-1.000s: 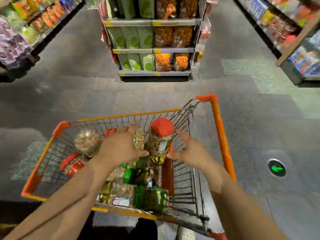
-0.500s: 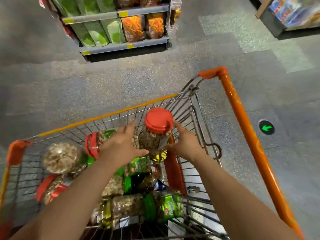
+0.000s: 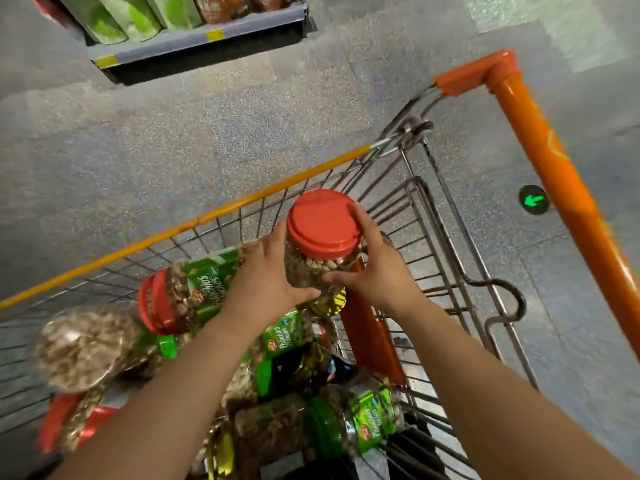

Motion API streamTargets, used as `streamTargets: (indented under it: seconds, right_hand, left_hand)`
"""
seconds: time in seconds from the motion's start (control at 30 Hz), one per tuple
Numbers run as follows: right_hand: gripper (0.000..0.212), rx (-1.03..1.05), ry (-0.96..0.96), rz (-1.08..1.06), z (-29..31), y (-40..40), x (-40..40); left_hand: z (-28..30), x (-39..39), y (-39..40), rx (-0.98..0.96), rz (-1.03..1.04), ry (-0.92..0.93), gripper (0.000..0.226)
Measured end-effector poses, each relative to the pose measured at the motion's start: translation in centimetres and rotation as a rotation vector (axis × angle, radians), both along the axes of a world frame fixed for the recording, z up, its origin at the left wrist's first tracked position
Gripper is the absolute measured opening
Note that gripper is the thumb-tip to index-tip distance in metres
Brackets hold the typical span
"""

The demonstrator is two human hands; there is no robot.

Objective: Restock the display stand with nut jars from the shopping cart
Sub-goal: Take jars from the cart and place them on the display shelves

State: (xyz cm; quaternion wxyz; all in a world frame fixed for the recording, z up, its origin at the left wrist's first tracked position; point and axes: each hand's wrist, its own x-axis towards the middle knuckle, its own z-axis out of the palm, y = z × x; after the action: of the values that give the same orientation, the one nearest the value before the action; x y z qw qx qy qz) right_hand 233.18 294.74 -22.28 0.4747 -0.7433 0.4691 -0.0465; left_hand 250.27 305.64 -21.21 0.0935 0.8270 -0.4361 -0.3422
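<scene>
**K:** Head view only. Occlusion first: bottom of the held nut jar (image 3: 320,261) is behind both hands, its label mostly covered, just a yellow patch showing under the thumbs. Shopping cart (image 3: 420,188) is cut off at the left and bottom edges. Display stand (image 3: 194,39) is cropped at the top, only its lowest shelf and the ends of some green and orange bags (image 3: 138,15) visible.

**M:** Hands?

**K:** Left hand (image 3: 266,282) wraps the jar's left side, thumb curled under and across the front. Right hand (image 3: 377,268) wraps the right side, index finger lying along the lid (image 3: 322,220), thumb across the front wall. Both grip it. Far-side fingers are hidden by the jar.

**M:** Where's the jar?

**K:** Upright, over the cart's far right corner, above the pile. Clear plastic, round, nuts visible through the wall, ribbed red screw lid.

**M:** Rest of the load?

**K:** Jars lying on their sides, motion-blurred. One red-lidded jar with green label (image 3: 187,296) just left of the left hand. Green-lidded jar (image 3: 353,420) near the bottom, between the forearms. Lower-left ones too smeared to read. Cart is steel wire mesh, orange handle bar (image 3: 561,174) on the right, red plastic seat flap (image 3: 370,337) below the jar. Floor (image 3: 173,150) is grey speckled, green arrow marker (image 3: 533,199) partly behind the handle.
</scene>
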Motion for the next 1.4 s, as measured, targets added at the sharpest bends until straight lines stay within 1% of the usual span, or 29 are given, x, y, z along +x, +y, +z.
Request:
streamTargets:
  seconds: [0.17,0.37,0.6,0.7,0.83,0.93,1.1,1.2,1.33,1.4]
  right_hand:
    - [0.121,-0.020,-0.072,-0.012,-1.1,0.4,-0.3]
    - [0.116,-0.026,-0.096,-0.046,-1.3,0.7,-0.3]
    - [0.111,-0.044,-0.101,-0.050,-0.1,1.0,0.0]
    - [0.110,-0.047,-0.119,-0.063,1.0,1.2,-0.2]
    - [0.110,-0.080,-0.144,-0.071,3.3,1.9,-0.7]
    - [0.112,-0.089,-0.175,-0.062,6.1,2.1,-1.2]
    - [0.115,-0.096,-0.261,-0.005,12.3,2.7,-2.0]
    - [0.116,-0.143,-0.324,0.093,16.5,3.1,-3.3]
    - [0.112,-0.117,-0.420,0.207,21.6,3.6,-5.4]
    - [0.114,-0.132,-0.480,0.292,23.8,4.0,-7.0]
  left_hand:
    - [-2.0,-0.4,-0.5,-0.062,0.025,0.076,0.145]
    - [-2.8,-0.7,-0.6,-0.130,0.044,0.051,0.138]
    - [-2.4,-0.3,-0.4,-0.158,0.042,0.052,0.135]
    - [-1.2,-0.4,-0.2,-0.172,0.041,0.049,0.135]
    - [2.0,-0.8,0.2,-0.221,0.038,0.042,0.136]
    - [5.4,-1.2,0.9,-0.272,0.057,0.054,0.138]
    - [12.1,-2.6,2.8,-0.390,0.141,0.045,0.137]
    - [16.6,-4.5,4.9,-0.460,0.212,0.000,0.138]
    - [21.3,-7.8,7.4,-0.525,0.279,-0.084,0.139]
    - [23.3,-10.2,8.8,-0.586,0.354,-0.105,0.140]
